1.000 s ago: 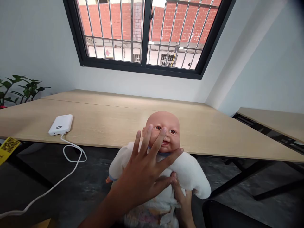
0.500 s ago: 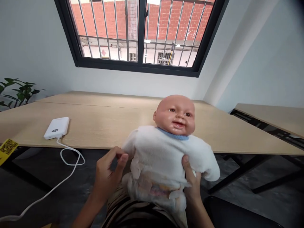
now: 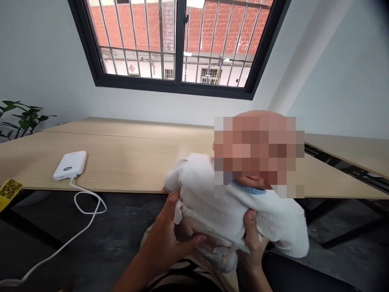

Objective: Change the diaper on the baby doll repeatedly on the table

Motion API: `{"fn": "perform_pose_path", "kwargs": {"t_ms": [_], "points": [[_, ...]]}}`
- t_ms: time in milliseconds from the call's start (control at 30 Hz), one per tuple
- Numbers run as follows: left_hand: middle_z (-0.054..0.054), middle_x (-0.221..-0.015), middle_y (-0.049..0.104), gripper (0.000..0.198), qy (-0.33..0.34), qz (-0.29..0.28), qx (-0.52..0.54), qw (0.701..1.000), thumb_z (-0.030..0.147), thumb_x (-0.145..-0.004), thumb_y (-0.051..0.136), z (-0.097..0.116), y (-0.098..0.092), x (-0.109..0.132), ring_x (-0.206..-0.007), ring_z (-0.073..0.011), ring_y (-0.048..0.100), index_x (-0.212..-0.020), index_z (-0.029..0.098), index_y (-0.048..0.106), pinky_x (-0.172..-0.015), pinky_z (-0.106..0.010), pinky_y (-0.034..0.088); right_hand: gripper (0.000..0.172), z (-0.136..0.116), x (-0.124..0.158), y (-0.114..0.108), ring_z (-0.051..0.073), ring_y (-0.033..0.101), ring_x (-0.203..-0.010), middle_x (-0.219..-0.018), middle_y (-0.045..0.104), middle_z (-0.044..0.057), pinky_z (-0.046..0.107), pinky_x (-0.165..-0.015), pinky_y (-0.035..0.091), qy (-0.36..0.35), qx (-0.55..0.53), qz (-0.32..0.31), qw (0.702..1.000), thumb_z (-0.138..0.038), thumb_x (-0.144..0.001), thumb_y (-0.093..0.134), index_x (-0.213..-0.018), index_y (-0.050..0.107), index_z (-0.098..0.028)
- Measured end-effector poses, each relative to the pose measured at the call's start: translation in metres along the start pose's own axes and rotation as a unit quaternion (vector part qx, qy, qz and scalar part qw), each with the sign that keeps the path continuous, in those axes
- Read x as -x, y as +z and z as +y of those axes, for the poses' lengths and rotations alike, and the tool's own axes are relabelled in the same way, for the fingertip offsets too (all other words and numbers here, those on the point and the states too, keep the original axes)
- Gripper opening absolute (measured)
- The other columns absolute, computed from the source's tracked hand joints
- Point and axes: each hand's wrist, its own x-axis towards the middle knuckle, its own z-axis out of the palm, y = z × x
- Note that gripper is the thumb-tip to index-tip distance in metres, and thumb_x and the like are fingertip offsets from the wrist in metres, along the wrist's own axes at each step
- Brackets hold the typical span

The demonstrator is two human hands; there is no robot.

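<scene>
A baby doll (image 3: 212, 190) in a white fleece top with a blue collar leans to the right above my lap. Its head is covered by a blurred patch. A diaper (image 3: 223, 255) wraps its lower body, with loose white tabs at the side and front. My left hand (image 3: 170, 235) grips the doll's waist, fingers at its side and thumb across the diaper's front. On the other side, my right hand (image 3: 253, 239) holds the torso, its thumb pressed into the top and its other fingers mostly hidden behind.
A wooden table (image 3: 121, 162) lies in front, under a barred window. At its left are a white power bank (image 3: 70, 164) with a white cable (image 3: 88, 225) hanging off the edge, and a yellow QR tag (image 3: 10, 190). A black chair seat (image 3: 300, 275) is at lower right.
The doll has tilted and shifted to the right, its head now nearer the camera. My left hand has moved from its sleeve down to its waist and diaper. My right hand keeps its hold.
</scene>
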Motion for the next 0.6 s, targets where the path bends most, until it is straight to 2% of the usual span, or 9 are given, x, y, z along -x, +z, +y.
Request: {"fn": "perform_pose_path", "kwargs": {"t_ms": [100,167,267,367,467,600], "points": [[-0.012,-0.139,0.054,0.066,0.026,-0.032,0.029,0.999,0.021,-0.085,0.061,-0.007,-0.012,-0.003,-0.126,-0.0259,0.056,-0.144,0.023,0.032,-0.099,-0.035,0.052,0.059,0.003,-0.002,-0.006,0.026,0.038,-0.141,-0.115,0.071,0.007,0.046,-0.121,0.022,-0.015,-0.009,0.017,1.0,-0.04,-0.076,0.077,-0.126,0.06,-0.014],[-0.007,-0.137,0.058,0.055,0.061,-0.047,0.022,0.997,0.014,-0.089,0.051,-0.013,-0.021,-0.006,-0.125,-0.0213,0.057,-0.142,0.027,0.039,-0.103,-0.032,0.049,0.057,0.003,-0.003,-0.009,0.025,0.036,-0.142,-0.116,0.071,0.006,0.044,-0.122,0.019,-0.021,-0.013,0.025,0.999,-0.04,-0.076,0.076,-0.125,0.061,-0.014],[-0.004,-0.135,0.059,0.051,0.093,-0.02,0.001,0.995,0.012,-0.093,0.044,-0.016,-0.025,-0.005,-0.126,-0.0175,0.056,-0.14,0.03,0.042,-0.109,-0.031,0.043,0.053,0.004,-0.003,-0.011,0.023,0.034,-0.144,-0.122,0.069,0.005,0.042,-0.123,0.018,-0.019,-0.011,0.021,1.0,-0.039,-0.079,0.074,-0.126,0.061,-0.017],[-0.011,-0.138,0.053,0.055,0.094,0.064,-0.032,0.993,0.018,-0.091,0.053,-0.007,-0.013,0.0,-0.13,-0.0224,0.051,-0.144,0.022,0.037,-0.112,-0.038,0.041,0.059,0.004,0.0,-0.008,0.023,0.039,-0.141,-0.127,0.066,0.005,0.043,-0.122,0.022,-0.026,-0.016,0.018,0.999,-0.038,-0.082,0.072,-0.135,0.055,-0.018],[-0.019,-0.144,0.04,0.069,0.119,0.129,-0.102,0.979,0.023,-0.084,0.067,0.007,0.009,0.004,-0.139,-0.0304,0.038,-0.144,0.017,0.033,-0.113,-0.048,0.039,0.07,0.007,0.006,-0.003,0.024,0.041,-0.14,-0.127,0.066,0.007,0.044,-0.12,0.028,-0.046,-0.01,0.027,0.999,-0.036,-0.081,0.073,-0.143,0.047,-0.016],[-0.022,-0.147,0.03,0.073,0.141,0.164,-0.158,0.963,0.039,-0.081,0.074,0.018,0.03,0.003,-0.143,-0.0361,0.028,-0.139,0.016,0.036,-0.116,-0.059,0.029,0.056,0.013,0.013,-0.002,0.025,0.041,-0.139,-0.137,0.059,0.004,0.045,-0.118,0.032,-0.02,0.018,0.041,0.999,-0.038,-0.078,0.075,-0.129,0.059,-0.02]]}}
